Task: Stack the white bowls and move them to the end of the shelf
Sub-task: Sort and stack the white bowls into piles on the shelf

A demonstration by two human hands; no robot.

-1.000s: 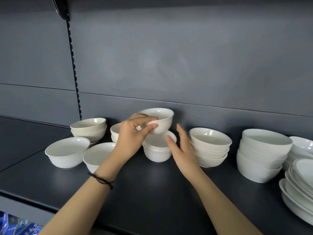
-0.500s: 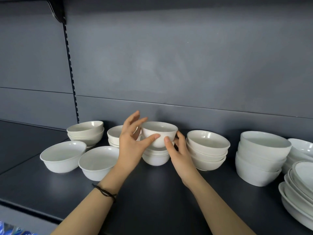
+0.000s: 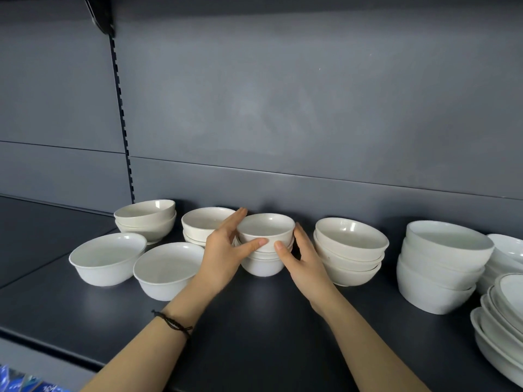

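We hold a small stack of white bowls that stands on the dark shelf near the back wall, with our left hand and right hand pressed on its two sides, thumbs on the top bowl. Both hands are closed around this stack, and the fingers of the left hand reach behind it. Just beside it on the right stands another stack of three bowls, and on the left two single bowls stand apart.
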